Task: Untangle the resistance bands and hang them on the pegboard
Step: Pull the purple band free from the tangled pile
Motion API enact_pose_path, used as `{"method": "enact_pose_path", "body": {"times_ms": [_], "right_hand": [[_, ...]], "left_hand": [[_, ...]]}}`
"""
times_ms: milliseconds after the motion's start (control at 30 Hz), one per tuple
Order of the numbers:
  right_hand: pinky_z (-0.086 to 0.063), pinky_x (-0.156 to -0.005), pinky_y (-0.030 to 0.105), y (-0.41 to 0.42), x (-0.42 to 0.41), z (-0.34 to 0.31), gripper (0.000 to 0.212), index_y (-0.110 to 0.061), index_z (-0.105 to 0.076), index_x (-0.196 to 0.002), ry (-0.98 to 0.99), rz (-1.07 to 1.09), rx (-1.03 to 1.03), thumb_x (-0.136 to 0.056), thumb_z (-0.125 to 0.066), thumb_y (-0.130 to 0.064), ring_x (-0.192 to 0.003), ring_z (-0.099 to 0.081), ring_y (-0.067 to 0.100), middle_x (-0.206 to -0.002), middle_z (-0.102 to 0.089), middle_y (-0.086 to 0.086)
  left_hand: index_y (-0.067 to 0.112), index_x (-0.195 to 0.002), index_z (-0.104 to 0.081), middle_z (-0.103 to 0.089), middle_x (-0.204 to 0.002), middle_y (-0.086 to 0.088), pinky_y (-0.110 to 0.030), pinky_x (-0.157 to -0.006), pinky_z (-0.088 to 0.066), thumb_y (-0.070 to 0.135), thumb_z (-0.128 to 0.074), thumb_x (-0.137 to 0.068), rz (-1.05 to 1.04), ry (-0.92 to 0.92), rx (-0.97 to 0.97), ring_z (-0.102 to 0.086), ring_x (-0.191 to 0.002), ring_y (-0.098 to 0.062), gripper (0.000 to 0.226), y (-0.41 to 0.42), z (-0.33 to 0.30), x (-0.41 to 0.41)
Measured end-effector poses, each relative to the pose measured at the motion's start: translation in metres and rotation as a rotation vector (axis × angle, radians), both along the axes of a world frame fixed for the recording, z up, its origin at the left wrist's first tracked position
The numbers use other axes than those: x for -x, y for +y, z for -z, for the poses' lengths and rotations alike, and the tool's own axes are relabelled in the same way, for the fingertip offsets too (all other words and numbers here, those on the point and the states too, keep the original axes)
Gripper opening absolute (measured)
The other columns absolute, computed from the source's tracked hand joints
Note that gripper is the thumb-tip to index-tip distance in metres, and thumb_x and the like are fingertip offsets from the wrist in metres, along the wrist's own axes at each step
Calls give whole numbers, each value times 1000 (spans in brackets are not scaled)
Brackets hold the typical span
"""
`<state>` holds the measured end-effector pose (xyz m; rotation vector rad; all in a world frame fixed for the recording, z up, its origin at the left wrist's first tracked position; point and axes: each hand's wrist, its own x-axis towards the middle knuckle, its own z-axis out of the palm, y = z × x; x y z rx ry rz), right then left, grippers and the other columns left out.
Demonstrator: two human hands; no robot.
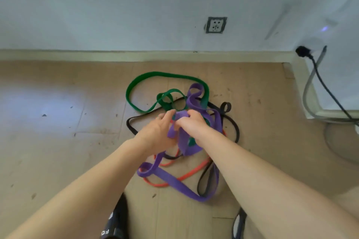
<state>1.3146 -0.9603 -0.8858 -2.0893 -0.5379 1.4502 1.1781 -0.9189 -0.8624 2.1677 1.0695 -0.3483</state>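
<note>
fingers [186,119] of right hand [191,125] curled over a fold of purple band [183,143], pinched on it at the middle of the tangle. left hand [158,131] alongside, fingertips reaching to the same fold; probably pinched on it too, but grip hidden behind the knuckles, so could not tell for sure. hands nearly touching above the pile.

tangle lay on floor [58,122], just short of wall [116,6], straight under both hands. purple looped up through the grip and trailed back toward the body in a long flat curve. green band [136,103] spread beyond the fingertips, one small green loop just past them. black band [132,124] ringed the pile, passing under the left hand. red band [186,174] lay lowest, near the wrists, crossed by purple.

risks, as judged: pulled up hard, purple likely to drag green and black along and cinch the crossings tighter instead of freeing them. stretched rubber slipping from a pinch could snap back at the hands. lifted without tracing the loop, red could stay threaded through purple. no pegboard seen here.
</note>
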Motion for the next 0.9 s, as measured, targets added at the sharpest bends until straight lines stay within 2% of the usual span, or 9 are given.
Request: {"method": "enact_pose_path", "body": {"times_ms": [100,200,333,433,500,600,700,767,900], "right_hand": [[-45,-69,32,-3,-11,-62,21,-13,-58,-88,-65,-117,-151,-70,-65,-5,-91,-59,28,-90,-60,4],[-43,-61,31,-9,-17,-119,16,-13,-59,-75,-101,-243,-271,-63,-69,-8,-68,-56,23,-73,-60,10],[-36,-57,29,-19,-18,-179,15,-15,-61,-73,-118,-329,-429,-86,-69,-19,-63,-49,15,-69,-56,-1],[-37,-59,28,-27,-17,-196,26,-14,-63,-75,-78,-261,-594,-95,-63,-29,-62,-52,12,-68,-58,1],[-36,-56,29,-31,-18,-198,33,-17,-57,-66,-28,-203,-677,-97,-61,-28,-56,-48,13,-62,-54,1],[-35,-54,30,-32,-19,-203,35,-20,-51,-62,88,-163,-750,-94,-63,-29,-58,-46,19,-61,-50,5],[-34,-54,30,-31,-18,-211,34,-21,-49,-63,291,-58,-786,-92,-67,-26,-56,-42,19,-59,-44,3],[-31,-55,33,-30,-18,-215,35,-20,-46,-63,384,-7,-810,-90,-68,-24,-54,-38,18,-57,-38,2],[-34,-56,32,-27,-22,-220,29,-14,-48,-69,428,11,-848,-91,-66,-19,-53,-37,16,-55,-36,1]], "left_hand": [[22,-160,-17,-38,-152,-4,-23,-105,-37,16,-84,-73,-17,-152,19,-45,-136,-19,111,-1,-46,-2],[14,-154,-27,-46,-147,-4,-23,-106,-36,19,-90,-65,6,-281,-49,-44,-136,-20,110,-8,-86,-2],[22,-127,-40,-65,-115,4,-34,-93,-49,32,-90,-66,-132,-489,-70,-62,-109,-20,80,-15,-128,-4],[29,-111,-46,-73,-97,8,-42,-88,-58,37,-87,-72,-195,-603,-46,-70,-97,-18,57,-19,-149,-6],[27,-114,-55,-76,-98,8,-41,-94,-58,25,-83,-82,-215,-662,31,-73,-97,-14,43,-24,-154,-7],[22,-112,-65,-77,-104,2,-41,-98,-56,26,-77,-88,-216,-675,103,-73,-102,-18,27,-31,-152,-9],[15,-108,-66,-76,-101,3,-26,-90,-55,13,-69,-95,-214,-713,174,-71,-98,-8,13,-37,-155,-14],[11,-110,-65,-75,-104,-7,-32,-92,-56,12,-69,-94,-229,-739,168,-71,-100,-14,16,-38,-158,-18],[19,-116,-64,-75,-106,-2,-35,-91,-57,22,-75,-91,-230,-762,107,-71,-103,-21,27,-34,-160,-19]]}}
